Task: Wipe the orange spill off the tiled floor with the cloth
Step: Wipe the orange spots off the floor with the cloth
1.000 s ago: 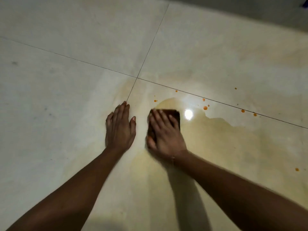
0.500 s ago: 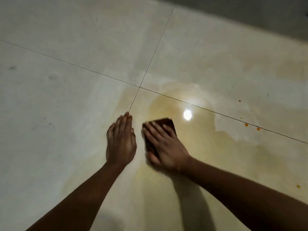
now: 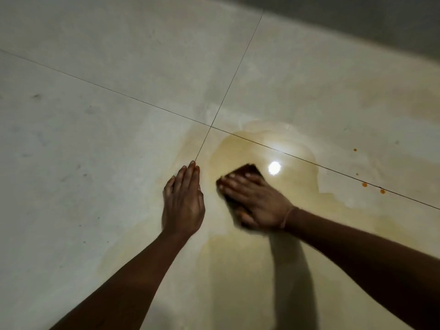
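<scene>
A dark brown folded cloth (image 3: 247, 170) lies flat on the pale tiled floor (image 3: 119, 67), mostly covered by my right hand (image 3: 257, 202), which presses on it with fingers spread toward the left. The hand and cloth are blurred. A thin yellow-orange smear (image 3: 292, 184) spreads around and beyond the cloth, across the tile joint. Small orange drops (image 3: 364, 184) dot the joint to the right. My left hand (image 3: 184, 203) rests flat on the floor just left of the cloth, fingers together, holding nothing.
Tile joints cross at a point (image 3: 211, 126) just beyond my left fingertips. A lamp reflection (image 3: 274, 167) shines on the wet film. A dark grey wall base (image 3: 357, 17) runs along the top right.
My right hand and the cloth have slid and turned so the fingers point left. Several drops near the joint are gone and the wet smear reaches farther across the joint. My left hand stays planted.
</scene>
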A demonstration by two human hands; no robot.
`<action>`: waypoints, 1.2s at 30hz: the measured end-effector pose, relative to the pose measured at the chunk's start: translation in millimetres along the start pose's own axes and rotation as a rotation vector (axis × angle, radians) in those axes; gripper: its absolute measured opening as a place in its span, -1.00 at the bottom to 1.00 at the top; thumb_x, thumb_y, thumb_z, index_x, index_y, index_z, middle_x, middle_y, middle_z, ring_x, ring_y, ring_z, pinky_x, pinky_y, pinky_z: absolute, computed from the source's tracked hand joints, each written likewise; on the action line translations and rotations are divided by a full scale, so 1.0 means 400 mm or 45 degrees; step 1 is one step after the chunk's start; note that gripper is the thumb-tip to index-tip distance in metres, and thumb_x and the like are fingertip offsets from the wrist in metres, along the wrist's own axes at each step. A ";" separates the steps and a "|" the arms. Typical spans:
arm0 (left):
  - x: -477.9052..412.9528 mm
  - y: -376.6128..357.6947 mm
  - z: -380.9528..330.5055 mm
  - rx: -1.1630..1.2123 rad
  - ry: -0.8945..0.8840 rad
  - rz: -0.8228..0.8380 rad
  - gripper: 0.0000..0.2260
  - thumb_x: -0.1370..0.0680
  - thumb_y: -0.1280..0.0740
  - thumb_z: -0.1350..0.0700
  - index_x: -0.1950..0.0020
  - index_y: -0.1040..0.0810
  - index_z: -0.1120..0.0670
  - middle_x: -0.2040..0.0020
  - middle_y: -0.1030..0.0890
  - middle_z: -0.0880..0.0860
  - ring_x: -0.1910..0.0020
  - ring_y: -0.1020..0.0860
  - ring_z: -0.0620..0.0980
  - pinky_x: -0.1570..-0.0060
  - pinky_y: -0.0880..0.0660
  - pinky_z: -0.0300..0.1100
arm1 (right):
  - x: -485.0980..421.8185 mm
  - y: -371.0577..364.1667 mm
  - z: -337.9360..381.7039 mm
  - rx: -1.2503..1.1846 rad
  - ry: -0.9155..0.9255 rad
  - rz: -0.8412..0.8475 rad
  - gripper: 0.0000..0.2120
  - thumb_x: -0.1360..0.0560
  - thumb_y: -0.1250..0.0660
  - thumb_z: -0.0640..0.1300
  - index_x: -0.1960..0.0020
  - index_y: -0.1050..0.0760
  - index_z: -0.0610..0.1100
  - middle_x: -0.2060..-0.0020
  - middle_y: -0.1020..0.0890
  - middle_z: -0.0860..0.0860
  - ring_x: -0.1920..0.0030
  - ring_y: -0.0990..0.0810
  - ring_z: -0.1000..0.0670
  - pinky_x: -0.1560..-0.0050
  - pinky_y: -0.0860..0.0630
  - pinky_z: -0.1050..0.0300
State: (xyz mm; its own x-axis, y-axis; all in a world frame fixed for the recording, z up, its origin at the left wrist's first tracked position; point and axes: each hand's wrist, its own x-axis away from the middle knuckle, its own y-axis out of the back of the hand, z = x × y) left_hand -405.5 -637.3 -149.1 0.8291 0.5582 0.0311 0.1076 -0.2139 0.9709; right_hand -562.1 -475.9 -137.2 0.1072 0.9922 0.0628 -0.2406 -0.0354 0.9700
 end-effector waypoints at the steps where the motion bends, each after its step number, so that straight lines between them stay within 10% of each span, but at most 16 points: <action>1: 0.001 -0.001 0.000 0.007 -0.001 0.006 -0.51 -0.59 0.04 0.10 -0.52 -0.26 0.13 -0.53 -0.27 0.06 -0.49 -0.26 0.05 -0.41 -0.23 0.03 | -0.050 0.009 -0.028 -0.009 -0.204 -0.050 -0.37 -0.52 -0.03 0.10 -0.53 -0.23 -0.14 -0.52 -0.27 -0.11 -0.52 -0.20 -0.11 -0.47 -0.03 -0.05; 4: -0.001 -0.007 0.001 0.006 -0.013 -0.010 -0.52 -0.59 0.04 0.11 -0.51 -0.26 0.13 -0.53 -0.27 0.06 -0.50 -0.25 0.04 -0.41 -0.22 0.03 | -0.153 0.016 0.019 -0.015 -0.584 -0.124 -0.31 -0.48 0.04 0.13 -0.56 -0.17 -0.12 -0.55 -0.19 -0.07 -0.55 -0.10 -0.07 -0.48 0.02 -0.07; 10: 0.000 0.005 -0.003 0.021 -0.013 0.018 -0.50 -0.59 0.06 0.09 -0.51 -0.26 0.13 -0.53 -0.27 0.07 -0.50 -0.24 0.05 -0.41 -0.22 0.03 | 0.076 -0.035 0.108 0.003 -0.078 0.068 -0.32 -0.50 -0.13 0.13 -0.57 -0.14 -0.08 -0.55 -0.20 -0.05 -0.55 -0.13 -0.05 -0.48 -0.07 -0.08; 15: -0.003 -0.007 0.004 0.018 -0.033 0.001 -0.51 -0.59 0.04 0.09 -0.50 -0.28 0.15 -0.52 -0.29 0.09 -0.49 -0.26 0.06 -0.40 -0.22 0.03 | -0.024 -0.048 0.244 -0.175 -0.771 -0.194 -0.32 -0.49 -0.06 0.11 -0.55 -0.18 -0.13 -0.55 -0.14 -0.06 -0.55 -0.12 -0.08 -0.51 0.04 -0.05; 18: 0.001 -0.001 0.007 0.028 -0.027 0.022 -0.50 -0.58 0.05 0.09 -0.50 -0.28 0.15 -0.52 -0.28 0.08 -0.49 -0.26 0.07 -0.40 -0.20 0.02 | 0.135 -0.102 0.526 -0.301 -0.463 -0.068 -0.29 -0.46 -0.17 0.13 -0.54 -0.20 -0.13 -0.56 -0.12 -0.05 -0.56 -0.10 -0.03 -0.49 -0.07 -0.05; 21: -0.001 0.004 -0.002 0.039 -0.022 0.024 -0.50 -0.58 0.07 0.08 -0.50 -0.29 0.14 -0.52 -0.29 0.07 -0.49 -0.25 0.06 -0.41 -0.20 0.03 | 0.156 -0.101 0.408 -0.248 -0.315 -0.066 -0.29 -0.46 -0.15 0.14 -0.54 -0.21 -0.15 -0.54 -0.19 -0.07 -0.55 -0.10 -0.03 -0.44 -0.18 -0.10; 26: 0.001 -0.003 0.001 0.029 -0.027 0.004 -0.50 -0.58 0.07 0.08 -0.51 -0.27 0.13 -0.53 -0.26 0.06 -0.51 -0.22 0.04 -0.42 -0.19 0.02 | 0.045 -0.037 0.144 -0.131 -0.972 -0.215 -0.28 -0.51 -0.06 0.15 -0.57 -0.11 -0.17 -0.56 -0.12 -0.09 -0.56 -0.08 -0.06 -0.50 0.03 -0.05; 32: 0.004 0.004 -0.003 0.044 -0.022 0.008 -0.50 -0.59 0.08 0.08 -0.50 -0.28 0.14 -0.53 -0.28 0.07 -0.50 -0.24 0.06 -0.42 -0.17 0.02 | 0.236 -0.074 0.228 -0.029 -0.410 -0.062 -0.28 -0.48 -0.18 0.16 -0.55 -0.19 -0.15 -0.54 -0.19 -0.09 -0.54 -0.16 -0.06 -0.46 -0.13 -0.10; 36: 0.002 -0.009 -0.001 0.036 -0.029 -0.035 -0.53 -0.60 0.03 0.09 -0.49 -0.29 0.14 -0.53 -0.28 0.07 -0.50 -0.24 0.05 -0.42 -0.15 0.01 | 0.185 -0.027 0.049 0.020 -1.045 -0.186 -0.28 -0.51 -0.03 0.17 -0.58 -0.08 -0.15 -0.56 -0.13 -0.08 -0.56 -0.07 -0.04 -0.49 0.03 -0.01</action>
State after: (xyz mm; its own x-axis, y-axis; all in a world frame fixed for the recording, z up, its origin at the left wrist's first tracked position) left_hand -405.3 -635.9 -152.4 0.8379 0.5458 -0.0014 0.1460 -0.2217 0.9641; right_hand -532.5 -404.3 -138.3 0.8068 0.5851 0.0815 -0.1570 0.0794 0.9844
